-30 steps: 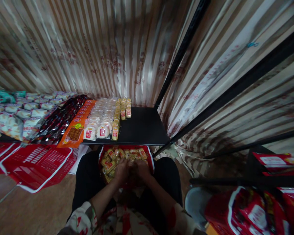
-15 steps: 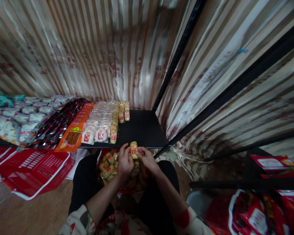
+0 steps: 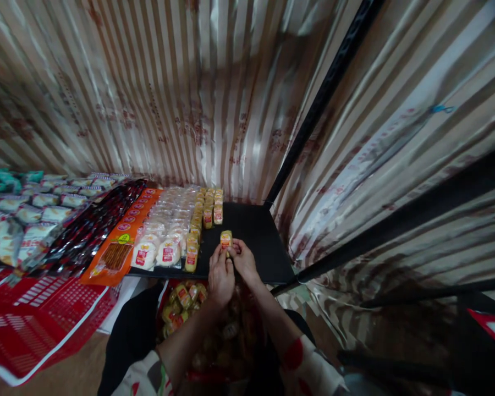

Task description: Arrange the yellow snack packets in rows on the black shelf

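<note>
Between my left hand (image 3: 221, 275) and my right hand (image 3: 244, 258) is a small yellow packaged snack (image 3: 226, 240) with a red label, held upright by the fingertips of both. My hands are over the front part of the black shelf (image 3: 256, 236). Left of them, rows of similar yellow packs (image 3: 192, 256) stand on the shelf, beside clear packs of round white cakes (image 3: 168, 252). Below my forearms, between my knees, a red basket (image 3: 161, 300) holds many more yellow packs (image 3: 184, 297).
An orange snack bag (image 3: 111, 253), dark shiny packets (image 3: 94, 220) and white packets (image 3: 55, 213) fill the shelf's left side. A red basket (image 3: 33, 319) sits below left. Black shelf posts (image 3: 313, 137) rise at the right, before a striped curtain (image 3: 169, 99).
Both hands have moved forward with the yellow pack, from over the basket to over the shelf. The view has shifted, so the shelf appears lower.
</note>
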The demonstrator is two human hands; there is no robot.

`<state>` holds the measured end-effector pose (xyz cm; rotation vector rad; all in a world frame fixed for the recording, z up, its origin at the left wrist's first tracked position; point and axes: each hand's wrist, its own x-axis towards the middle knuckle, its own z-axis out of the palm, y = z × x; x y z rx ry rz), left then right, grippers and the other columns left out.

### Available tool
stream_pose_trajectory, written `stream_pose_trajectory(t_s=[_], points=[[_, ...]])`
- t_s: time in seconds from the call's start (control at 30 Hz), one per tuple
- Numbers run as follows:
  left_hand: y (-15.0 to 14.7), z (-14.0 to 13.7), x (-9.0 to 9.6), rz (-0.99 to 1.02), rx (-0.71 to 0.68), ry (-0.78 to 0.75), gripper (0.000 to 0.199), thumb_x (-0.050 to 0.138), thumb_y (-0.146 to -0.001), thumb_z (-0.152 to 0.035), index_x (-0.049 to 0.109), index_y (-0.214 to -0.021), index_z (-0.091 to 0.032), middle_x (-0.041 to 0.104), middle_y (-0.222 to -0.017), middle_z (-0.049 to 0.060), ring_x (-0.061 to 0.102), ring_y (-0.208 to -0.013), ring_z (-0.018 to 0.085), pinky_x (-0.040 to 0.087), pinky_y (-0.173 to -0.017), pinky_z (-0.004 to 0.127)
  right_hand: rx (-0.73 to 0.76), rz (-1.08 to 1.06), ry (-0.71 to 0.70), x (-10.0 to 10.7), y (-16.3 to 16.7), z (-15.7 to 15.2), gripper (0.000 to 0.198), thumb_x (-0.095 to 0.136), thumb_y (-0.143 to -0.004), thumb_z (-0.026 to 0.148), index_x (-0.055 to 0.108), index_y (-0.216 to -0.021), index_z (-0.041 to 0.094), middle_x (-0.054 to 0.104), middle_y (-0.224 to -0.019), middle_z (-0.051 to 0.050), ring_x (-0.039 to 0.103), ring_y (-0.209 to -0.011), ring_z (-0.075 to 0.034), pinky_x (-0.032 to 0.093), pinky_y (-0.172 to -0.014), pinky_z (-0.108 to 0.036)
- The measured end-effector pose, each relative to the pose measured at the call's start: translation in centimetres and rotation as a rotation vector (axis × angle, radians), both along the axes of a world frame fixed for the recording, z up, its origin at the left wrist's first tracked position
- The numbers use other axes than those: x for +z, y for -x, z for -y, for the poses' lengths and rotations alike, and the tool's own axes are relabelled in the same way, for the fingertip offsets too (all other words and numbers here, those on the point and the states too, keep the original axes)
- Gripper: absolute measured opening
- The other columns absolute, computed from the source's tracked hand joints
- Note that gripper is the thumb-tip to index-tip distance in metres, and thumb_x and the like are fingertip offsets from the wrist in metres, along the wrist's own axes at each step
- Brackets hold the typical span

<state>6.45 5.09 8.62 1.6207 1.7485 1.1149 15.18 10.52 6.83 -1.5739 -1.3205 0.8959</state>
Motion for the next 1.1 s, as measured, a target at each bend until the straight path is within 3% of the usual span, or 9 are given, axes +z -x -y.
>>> stream_pose_trajectory(t_s=[0.23, 0.43, 0.73, 1.1], points=[[-0.4, -5.3, -0.6, 0.047, 0.064, 0.058, 0.043, 0.034, -0.086, -0.023, 0.054, -0.123, -0.011, 0.047, -0.136, 0.012, 0.04, -0.128, 0.022, 0.029, -0.11, 0.039, -0.032, 0.034, -0.088, -1.0, 1.6, -5.6, 0.027, 0.054, -0.075, 0.033, 0.058, -0.1, 0.023, 0.066, -0.09, -0.002, 0.062, -0.077, -0.016, 0.05, -0.073, -0.029], [-0.1, -8.1, -1.4, 0.052, 0.095, 0.043, 0.046, 0.032, -0.087, -0.023, 0.05, -0.126, -0.006, 0.046, -0.137, 0.014, 0.04, -0.128, 0.021, 0.028, -0.11, 0.037, -0.053, 0.127, -0.151, -1.0, 2.4, -8.8, 0.026, 0.054, -0.074, 0.03, 0.06, -0.097, 0.019, 0.063, -0.097, -0.006, 0.061, -0.083, -0.017, 0.049, -0.079, -0.032], [0.3, -9.3, -3.6, 0.17, 0.099, 0.008, 0.042, 0.032, -0.088, -0.026, 0.053, -0.123, -0.013, 0.05, -0.134, 0.011, 0.042, -0.127, 0.019, 0.028, -0.11, 0.037, -0.043, 0.095, -0.188, -2.1, 2.8, -10.1, 0.027, 0.053, -0.076, 0.027, 0.06, -0.101, 0.019, 0.062, -0.098, -0.006, 0.06, -0.087, -0.018, 0.049, -0.083, -0.033], [0.2, -9.2, -4.0, 0.176, 0.055, -0.087, 0.046, 0.025, -0.091, -0.028, 0.048, -0.127, -0.012, 0.044, -0.138, 0.012, 0.038, -0.13, 0.018, 0.028, -0.111, 0.038, -0.014, 0.144, -0.18, -2.3, 2.7, -10.2, 0.034, 0.05, -0.077, 0.025, 0.058, -0.109, 0.02, 0.059, -0.104, -0.007, 0.058, -0.094, -0.019, 0.051, -0.08, -0.032]])
